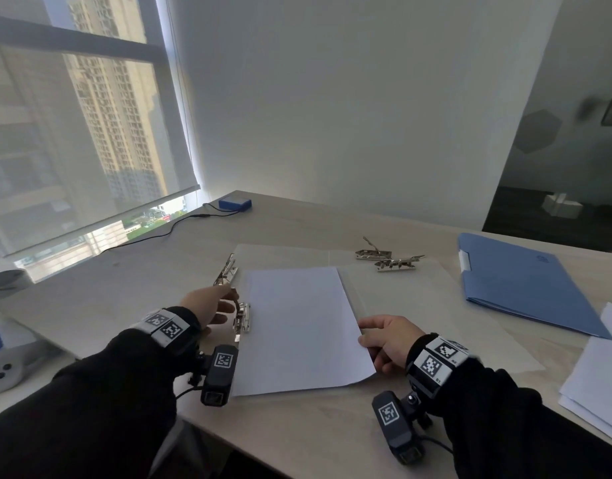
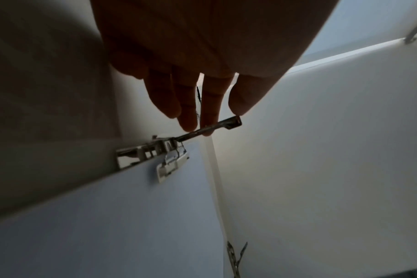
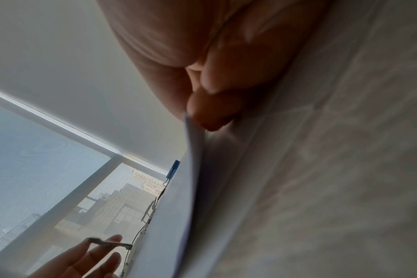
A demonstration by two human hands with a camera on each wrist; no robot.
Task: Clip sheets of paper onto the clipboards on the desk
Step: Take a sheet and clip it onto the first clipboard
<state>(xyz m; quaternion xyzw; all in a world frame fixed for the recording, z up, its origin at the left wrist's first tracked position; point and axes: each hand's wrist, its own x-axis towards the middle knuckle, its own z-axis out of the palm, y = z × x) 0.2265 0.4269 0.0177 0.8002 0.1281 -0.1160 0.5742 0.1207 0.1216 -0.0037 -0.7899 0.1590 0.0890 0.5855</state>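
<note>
A white sheet of paper [image 1: 297, 326] lies on a translucent clipboard [image 1: 384, 299] in the middle of the desk. The board's metal clip [image 1: 242, 319] sits at the sheet's left edge with its lever [image 2: 212, 127] raised. My left hand [image 1: 221, 305] reaches to that lever with straight fingers [image 2: 188, 116], their tips touching it. My right hand [image 1: 377, 337] pinches the sheet's right edge [image 3: 191, 150] and lifts it slightly, with the thumb on top. In the left wrist view the sheet's [image 2: 107, 216] corner lies under the clip [image 2: 155, 152].
More translucent boards lie behind, with two raised clips [image 1: 373, 252] [image 1: 398, 263] and another clip [image 1: 227, 271] at the left. A blue folder [image 1: 519, 285] and a stack of white sheets [image 1: 598, 375] lie at the right. A blue box [image 1: 234, 203] with a cable is at the back.
</note>
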